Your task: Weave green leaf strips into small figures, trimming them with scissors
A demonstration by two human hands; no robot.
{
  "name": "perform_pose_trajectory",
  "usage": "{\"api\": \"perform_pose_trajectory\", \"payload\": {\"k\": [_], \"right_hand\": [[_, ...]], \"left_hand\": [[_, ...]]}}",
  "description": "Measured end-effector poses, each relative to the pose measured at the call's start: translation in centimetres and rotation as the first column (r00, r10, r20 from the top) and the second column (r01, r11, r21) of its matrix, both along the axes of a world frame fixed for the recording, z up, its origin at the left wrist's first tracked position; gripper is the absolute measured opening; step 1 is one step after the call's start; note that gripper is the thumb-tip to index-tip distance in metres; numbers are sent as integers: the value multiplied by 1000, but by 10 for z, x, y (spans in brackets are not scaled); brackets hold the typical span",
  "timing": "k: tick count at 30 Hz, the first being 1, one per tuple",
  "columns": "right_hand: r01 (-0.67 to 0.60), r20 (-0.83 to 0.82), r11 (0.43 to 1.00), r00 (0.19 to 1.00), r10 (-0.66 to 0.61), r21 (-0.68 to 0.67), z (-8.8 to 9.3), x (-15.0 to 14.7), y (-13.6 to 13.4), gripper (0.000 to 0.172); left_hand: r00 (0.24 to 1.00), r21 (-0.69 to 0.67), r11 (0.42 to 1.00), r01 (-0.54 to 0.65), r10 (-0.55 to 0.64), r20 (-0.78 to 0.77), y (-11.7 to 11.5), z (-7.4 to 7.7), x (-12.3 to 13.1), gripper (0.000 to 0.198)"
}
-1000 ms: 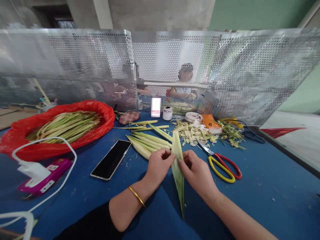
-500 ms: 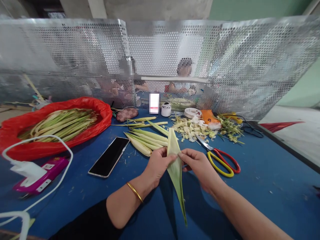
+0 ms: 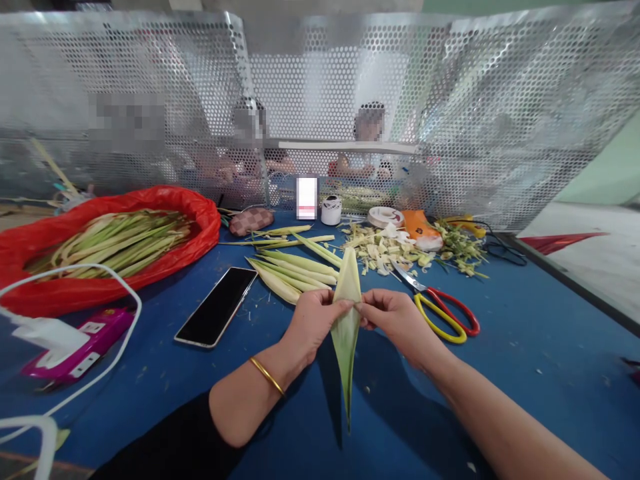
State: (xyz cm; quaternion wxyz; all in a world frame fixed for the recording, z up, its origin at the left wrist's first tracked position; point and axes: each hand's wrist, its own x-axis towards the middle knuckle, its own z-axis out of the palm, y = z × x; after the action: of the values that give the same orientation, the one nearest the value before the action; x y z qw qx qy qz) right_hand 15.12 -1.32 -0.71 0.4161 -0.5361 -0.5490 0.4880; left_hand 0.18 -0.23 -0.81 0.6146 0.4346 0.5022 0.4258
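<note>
Both hands hold one long, pointed, pale green husk leaf (image 3: pixel 346 337) above the blue table. The leaf is broad and open in the middle and narrows to a folded tip pointing toward me. My left hand (image 3: pixel 316 317) pinches its left edge, the thumb lying across the leaf. On the opposite edge, my right hand (image 3: pixel 387 312) pinches with thumb and fingers, so the two thumbs nearly meet. Just behind the leaf lie several similar husk leaves (image 3: pixel 295 273). To the right of my right hand rest scissors (image 3: pixel 440 310) with one red and one yellow handle.
A red plastic bag (image 3: pixel 197 233) full of long green leaves stands at left. Near it are a black-screened phone (image 3: pixel 217 307) and a purple power strip (image 3: pixel 83 347) with a white cable. Trimmed scraps (image 3: pixel 385 247) lie behind the scissors. A perforated metal screen (image 3: pixel 320 80) borders the back; people sit behind it.
The leaf's near tip has swung left and now points more straight toward me. Both hands keep their pinch with small shifts. The view has tilted slightly downward.
</note>
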Motion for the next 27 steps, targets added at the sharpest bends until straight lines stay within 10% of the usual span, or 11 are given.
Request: {"api": "perform_pose_trajectory", "payload": {"k": [22,27], "right_hand": [[84,432,969,884,-180,231,-3,-9,-11,19],[94,458,954,861,-222,285,-3,-10,-12,21]], "left_hand": [[917,300,952,56,70,-393,0,-18,2,14],[964,219,974,48,12,-264,-1,-16,4,12]]}}
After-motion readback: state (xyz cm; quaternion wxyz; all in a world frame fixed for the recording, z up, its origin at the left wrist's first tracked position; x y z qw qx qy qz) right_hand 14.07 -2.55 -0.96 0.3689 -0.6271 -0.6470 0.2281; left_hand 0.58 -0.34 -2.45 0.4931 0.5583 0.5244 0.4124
